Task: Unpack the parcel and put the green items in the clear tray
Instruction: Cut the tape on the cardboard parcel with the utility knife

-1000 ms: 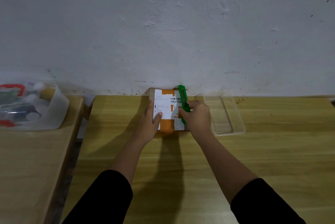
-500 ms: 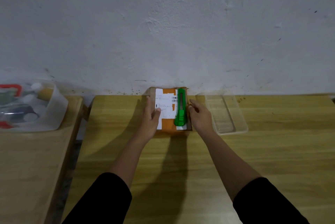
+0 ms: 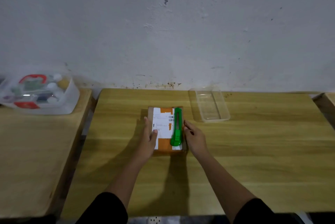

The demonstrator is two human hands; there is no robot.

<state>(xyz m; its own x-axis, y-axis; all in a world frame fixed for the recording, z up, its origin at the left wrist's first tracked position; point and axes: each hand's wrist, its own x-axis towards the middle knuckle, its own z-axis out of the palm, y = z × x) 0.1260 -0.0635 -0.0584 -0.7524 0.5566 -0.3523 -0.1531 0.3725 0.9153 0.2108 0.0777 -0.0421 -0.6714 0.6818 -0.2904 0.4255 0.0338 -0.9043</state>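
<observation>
A small cardboard parcel (image 3: pixel 164 144) with orange tape and a white label lies on the wooden table (image 3: pixel 253 151). A green utility knife (image 3: pixel 176 131) rests loose on the parcel's top, along its right side. My left hand (image 3: pixel 149 137) grips the parcel's left edge, thumb on the label. My right hand (image 3: pixel 194 137) presses against the parcel's right side, fingers pointing away from me. The clear tray (image 3: pixel 210 104) stands empty behind and to the right of the parcel, close to the wall.
A second wooden table (image 3: pixel 36 151) lies to the left across a narrow gap. On it sits a clear plastic bin (image 3: pixel 39 95) with several small items. A white wall runs behind both tables. Another table's corner (image 3: pixel 326 100) shows at far right.
My right hand let go of the green knife, leaving it on the parcel. Both hands then drew the parcel toward me, away from the wall.
</observation>
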